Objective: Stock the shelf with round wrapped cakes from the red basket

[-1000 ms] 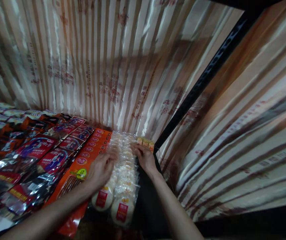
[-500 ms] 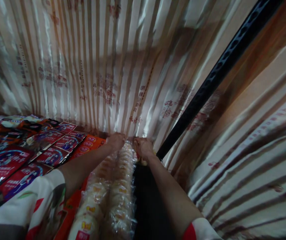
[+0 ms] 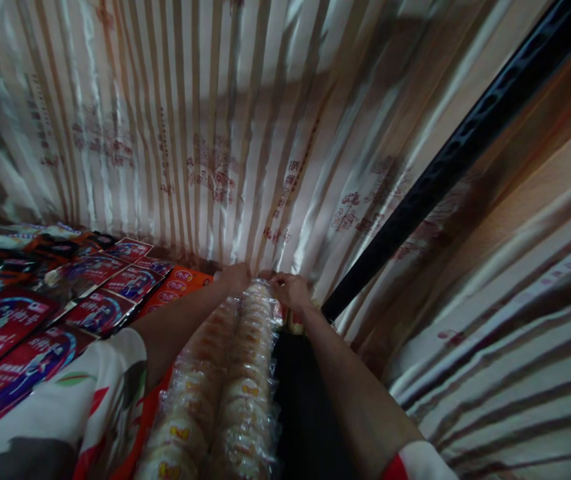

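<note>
Two long rows of round cakes in clear plastic wrappers (image 3: 248, 390) run away from me along the shelf. At the far end, my left hand (image 3: 236, 278) is closed over the top of the left row, its fingertips mostly hidden. My right hand (image 3: 291, 291) is just beyond the end of the right row, with thumb and fingers curled together. What either hand holds is too dim to make out. Small yellowish packets (image 3: 295, 323) stand just below my right hand.
Left of the cakes lie an orange printed package (image 3: 178, 287) and several red and purple shiny packets (image 3: 20, 327). A black slotted post (image 3: 415, 200) slants across the right. Pleated printed sheeting (image 3: 205, 120) hangs behind, and a dark strip (image 3: 308, 407) lies right of the rows.
The view has shifted slightly, so the post appears farther right. My right hand has moved a little to the right relative to the row; my left hand stays nearly in place.
</note>
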{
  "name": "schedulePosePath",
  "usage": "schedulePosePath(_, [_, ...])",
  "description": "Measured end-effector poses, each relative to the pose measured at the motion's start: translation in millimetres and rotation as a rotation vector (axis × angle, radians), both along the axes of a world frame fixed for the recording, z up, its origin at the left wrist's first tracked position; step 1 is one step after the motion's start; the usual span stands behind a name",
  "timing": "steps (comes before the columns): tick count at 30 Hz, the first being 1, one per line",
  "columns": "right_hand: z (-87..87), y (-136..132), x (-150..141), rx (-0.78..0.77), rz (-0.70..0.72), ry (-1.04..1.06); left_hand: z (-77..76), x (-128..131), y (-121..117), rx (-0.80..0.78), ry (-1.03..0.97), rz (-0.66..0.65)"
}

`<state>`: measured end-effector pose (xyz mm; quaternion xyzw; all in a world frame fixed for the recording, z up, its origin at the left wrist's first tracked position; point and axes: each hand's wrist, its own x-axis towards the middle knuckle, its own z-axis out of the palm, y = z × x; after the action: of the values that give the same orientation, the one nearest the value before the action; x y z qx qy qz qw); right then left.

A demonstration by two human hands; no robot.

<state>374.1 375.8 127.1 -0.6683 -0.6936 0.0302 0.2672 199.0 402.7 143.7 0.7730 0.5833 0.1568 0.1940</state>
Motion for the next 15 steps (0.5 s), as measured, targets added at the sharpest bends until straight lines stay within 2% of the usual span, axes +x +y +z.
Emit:
schedulePosePath(10, [-0.7, -9, -8, 0.017, -0.082, 0.007, -3.9, 1, -6, 0.108, -0.132, 0.041])
schedulePosePath(15, [-2.5, -17, -10, 0.173, 0.095, -0.116, -6.3, 1, -7, 0.128, -0.122, -0.059])
